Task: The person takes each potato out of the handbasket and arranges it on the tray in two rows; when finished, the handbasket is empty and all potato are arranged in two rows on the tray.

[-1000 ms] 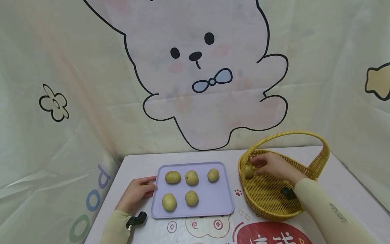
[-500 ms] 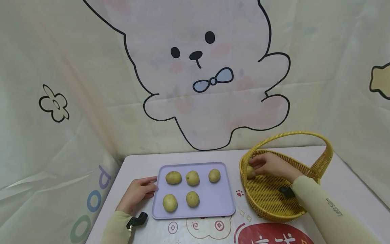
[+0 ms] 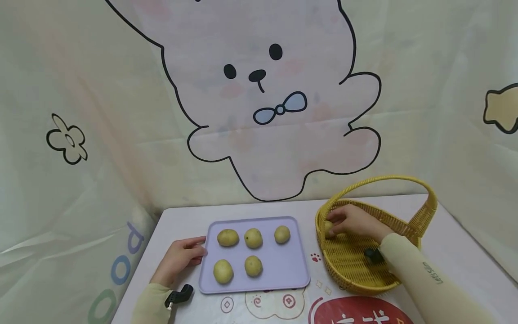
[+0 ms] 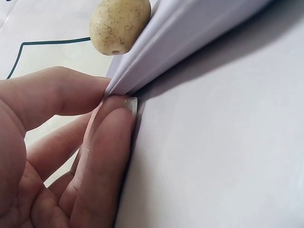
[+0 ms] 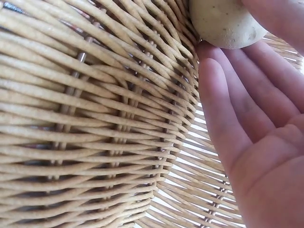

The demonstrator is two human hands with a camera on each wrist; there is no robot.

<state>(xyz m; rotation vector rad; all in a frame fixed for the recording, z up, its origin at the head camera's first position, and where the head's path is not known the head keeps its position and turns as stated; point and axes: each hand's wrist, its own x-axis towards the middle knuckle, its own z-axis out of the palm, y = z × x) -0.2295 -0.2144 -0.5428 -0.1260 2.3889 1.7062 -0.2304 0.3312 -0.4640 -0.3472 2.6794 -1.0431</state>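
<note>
Inside the yellow wicker basket [image 3: 356, 270], my right hand [image 3: 358, 221] holds a potato [image 3: 328, 228] at the left wall. In the right wrist view the potato [image 5: 225, 21] sits between the thumb and the fingers [image 5: 216, 83]. On the table's left side, my left hand [image 3: 179, 258] grips the left rim of the lilac tray [image 3: 285, 276]. The left wrist view has the tray's edge [image 4: 156, 52] pinched between thumb and fingers. Several potatoes lie on the tray in two rows, among them one at the lower left [image 3: 223, 271] and one at the upper right [image 3: 282, 234].
The basket's tall arched handle [image 3: 380, 178] rises above the right arm. A white table [image 3: 182, 220] with printed pictures bears tray and basket. Behind it hangs a cloth backdrop [image 3: 162, 175] with a cartoon bear. Each wrist wears a black camera, the left one [image 3: 180, 294] near the tray.
My right hand has closed in around the potato at the basket's left wall. The left hand and the tray stay in place; the view shifts slightly.
</note>
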